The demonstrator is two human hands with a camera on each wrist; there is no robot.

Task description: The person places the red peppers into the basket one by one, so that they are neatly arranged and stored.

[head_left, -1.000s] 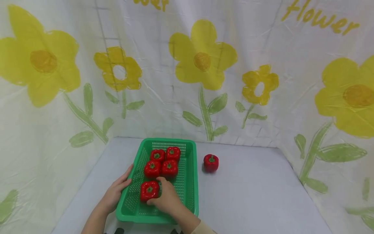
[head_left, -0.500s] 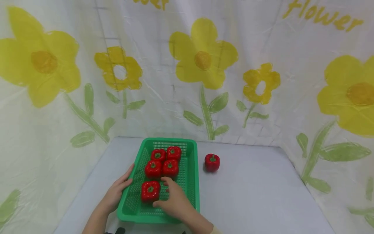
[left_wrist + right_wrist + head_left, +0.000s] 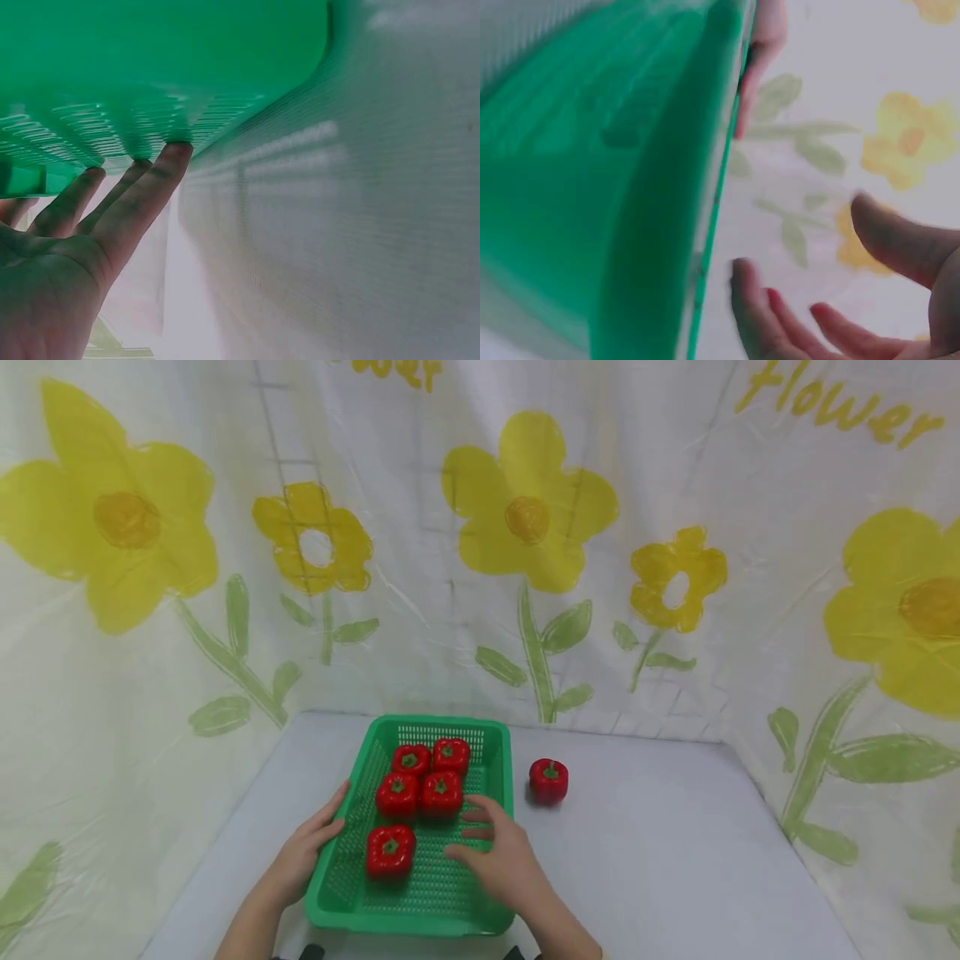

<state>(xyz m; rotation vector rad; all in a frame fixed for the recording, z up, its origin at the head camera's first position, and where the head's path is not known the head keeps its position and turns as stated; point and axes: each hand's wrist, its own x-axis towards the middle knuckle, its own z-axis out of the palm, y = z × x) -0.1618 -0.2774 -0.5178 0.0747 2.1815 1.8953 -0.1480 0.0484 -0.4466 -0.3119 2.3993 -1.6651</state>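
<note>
A green plastic basket (image 3: pixel 420 925) with perforated walls holds several red bell peppers, among them a near one (image 3: pixel 390 852) set apart from a cluster (image 3: pixel 441 794) behind it. Against the basket's left side rests my left hand (image 3: pixel 303 852); in the left wrist view its straight fingertips (image 3: pixel 177 150) touch the slotted wall. Over the basket's right part is my right hand (image 3: pixel 498 856), fingers spread and nothing between thumb and fingers. The right wrist view shows that hand (image 3: pixel 870 300) above the rim, the peppers hidden behind the basket's side.
One more red bell pepper (image 3: pixel 548 782) stands on the white table (image 3: pixel 660 852), right of the basket's far end. Behind the table hangs a white curtain (image 3: pixel 420 652) painted with yellow flowers.
My right hand has let go of the near pepper and moved right, away from it toward the basket's right rim. My left hand stays at the basket's left side.
</note>
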